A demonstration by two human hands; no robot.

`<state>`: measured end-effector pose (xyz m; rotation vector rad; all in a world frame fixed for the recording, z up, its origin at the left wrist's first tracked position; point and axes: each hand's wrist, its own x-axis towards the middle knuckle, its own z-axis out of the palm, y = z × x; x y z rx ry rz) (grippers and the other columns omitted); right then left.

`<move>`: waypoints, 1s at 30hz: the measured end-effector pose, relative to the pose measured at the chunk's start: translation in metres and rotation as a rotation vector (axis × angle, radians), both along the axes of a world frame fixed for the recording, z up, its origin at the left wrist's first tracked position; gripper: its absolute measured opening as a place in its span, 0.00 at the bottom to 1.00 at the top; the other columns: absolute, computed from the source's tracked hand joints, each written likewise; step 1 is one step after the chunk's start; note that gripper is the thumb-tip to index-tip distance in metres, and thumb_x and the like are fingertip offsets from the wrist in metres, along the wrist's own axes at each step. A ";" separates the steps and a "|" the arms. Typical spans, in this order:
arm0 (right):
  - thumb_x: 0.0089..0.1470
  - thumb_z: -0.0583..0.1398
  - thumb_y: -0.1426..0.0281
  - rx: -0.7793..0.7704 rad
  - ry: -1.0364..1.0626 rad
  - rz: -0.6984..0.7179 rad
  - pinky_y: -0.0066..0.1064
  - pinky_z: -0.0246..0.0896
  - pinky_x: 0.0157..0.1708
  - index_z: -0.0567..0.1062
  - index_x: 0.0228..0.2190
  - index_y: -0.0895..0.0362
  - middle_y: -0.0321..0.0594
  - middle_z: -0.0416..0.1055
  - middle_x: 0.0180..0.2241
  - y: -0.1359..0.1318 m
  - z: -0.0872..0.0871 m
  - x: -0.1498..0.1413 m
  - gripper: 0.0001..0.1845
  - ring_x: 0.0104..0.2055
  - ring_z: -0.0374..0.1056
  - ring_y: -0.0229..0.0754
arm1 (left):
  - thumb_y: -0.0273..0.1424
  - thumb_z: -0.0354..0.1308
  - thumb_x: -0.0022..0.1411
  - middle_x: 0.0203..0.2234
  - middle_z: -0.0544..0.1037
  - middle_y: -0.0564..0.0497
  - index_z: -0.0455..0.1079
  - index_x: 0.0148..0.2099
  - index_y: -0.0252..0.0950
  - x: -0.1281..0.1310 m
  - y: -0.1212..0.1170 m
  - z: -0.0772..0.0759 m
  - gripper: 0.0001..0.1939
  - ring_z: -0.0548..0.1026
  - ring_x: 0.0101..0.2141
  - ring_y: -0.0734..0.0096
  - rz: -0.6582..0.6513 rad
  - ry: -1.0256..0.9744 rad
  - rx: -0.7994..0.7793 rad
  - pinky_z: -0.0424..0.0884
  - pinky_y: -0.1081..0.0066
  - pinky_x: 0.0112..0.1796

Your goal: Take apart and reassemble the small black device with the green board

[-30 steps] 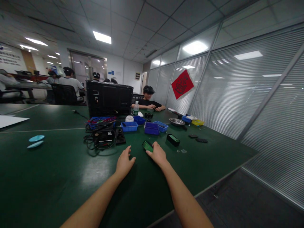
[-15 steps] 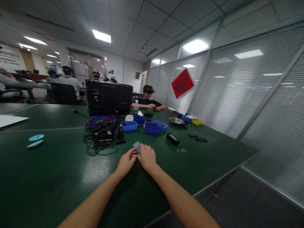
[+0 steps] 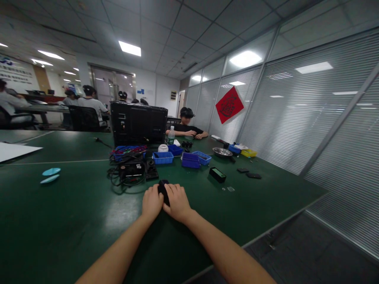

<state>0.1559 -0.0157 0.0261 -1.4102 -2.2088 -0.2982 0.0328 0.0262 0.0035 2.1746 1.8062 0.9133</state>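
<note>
Both my hands meet over the green table (image 3: 74, 221) and grip one small dark flat device (image 3: 163, 188) between them. My left hand (image 3: 151, 203) closes on its left side. My right hand (image 3: 177, 202) wraps its right side, with the fingers curled over it. The device stands nearly on edge, its dark back toward me, and most of it is hidden by my fingers. Just beyond my hands lie a black box with tangled cables (image 3: 128, 171) and a small black block with a green top (image 3: 217, 174).
Blue bins (image 3: 162, 157) (image 3: 190, 160), a metal bowl (image 3: 222, 152), a yellow tray (image 3: 248, 153), a water bottle (image 3: 170, 135) and a large black case (image 3: 138, 124) stand farther back. Two turquoise pieces (image 3: 50, 175) lie left. A person sits at the far end; others sit at back left. The table edge runs along the right.
My right hand brought the green-faced device left to meet my left hand. Both hands took hold, turned it over so its dark back shows, and drew slightly toward me.
</note>
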 end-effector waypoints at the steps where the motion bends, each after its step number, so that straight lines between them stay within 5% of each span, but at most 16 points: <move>1: 0.47 0.56 0.68 -0.001 0.051 0.055 0.42 0.53 0.43 0.61 0.50 0.61 0.50 0.63 0.46 0.001 0.000 0.000 0.28 0.46 0.55 0.49 | 0.26 0.47 0.53 0.39 0.72 0.43 0.64 0.46 0.32 -0.002 0.002 -0.001 0.16 0.69 0.41 0.62 0.024 -0.003 -0.002 0.62 0.66 0.44; 4: 0.49 0.51 0.75 -0.010 0.320 0.141 0.36 0.56 0.43 0.66 0.45 0.58 0.45 0.66 0.41 0.006 -0.002 0.003 0.19 0.43 0.59 0.43 | 0.27 0.47 0.54 0.39 0.70 0.43 0.65 0.44 0.33 -0.006 0.009 -0.006 0.15 0.68 0.43 0.62 0.037 -0.092 0.019 0.63 0.65 0.45; 8: 0.47 0.48 0.79 -0.048 0.688 0.056 0.31 0.59 0.40 0.69 0.38 0.58 0.41 0.67 0.34 0.018 -0.010 0.011 0.17 0.37 0.63 0.39 | 0.34 0.44 0.59 0.42 0.68 0.44 0.62 0.49 0.33 -0.004 0.010 -0.008 0.18 0.66 0.46 0.63 0.018 -0.256 0.139 0.63 0.63 0.47; 11: 0.44 0.48 0.80 -0.094 0.785 -0.012 0.30 0.60 0.39 0.69 0.36 0.58 0.40 0.68 0.32 0.028 -0.019 0.017 0.18 0.35 0.64 0.38 | 0.38 0.48 0.58 0.50 0.62 0.45 0.61 0.53 0.40 0.003 0.001 -0.006 0.21 0.62 0.51 0.62 -0.117 -0.201 0.238 0.59 0.61 0.51; 16: 0.39 0.46 0.81 -0.114 0.811 -0.052 0.27 0.58 0.34 0.70 0.26 0.57 0.36 0.67 0.25 0.034 -0.022 0.025 0.16 0.30 0.64 0.37 | 0.35 0.58 0.51 0.56 0.57 0.48 0.65 0.50 0.46 0.011 -0.013 -0.004 0.21 0.57 0.54 0.57 -0.262 0.015 0.217 0.58 0.57 0.51; 21: 0.36 0.46 0.81 -0.104 0.762 -0.090 0.24 0.52 0.25 0.63 0.13 0.56 0.32 0.60 0.16 0.029 -0.013 0.033 0.12 0.22 0.58 0.35 | 0.34 0.58 0.49 0.54 0.59 0.47 0.67 0.45 0.43 0.010 -0.016 -0.001 0.18 0.59 0.53 0.57 -0.197 0.022 0.227 0.58 0.57 0.51; 30: 0.37 0.46 0.81 -0.072 0.565 -0.078 0.24 0.49 0.23 0.61 0.12 0.56 0.32 0.57 0.15 0.023 -0.009 0.033 0.12 0.20 0.55 0.33 | 0.25 0.53 0.49 0.52 0.61 0.45 0.67 0.43 0.40 0.004 -0.014 0.001 0.16 0.61 0.52 0.61 -0.077 -0.005 0.219 0.59 0.63 0.51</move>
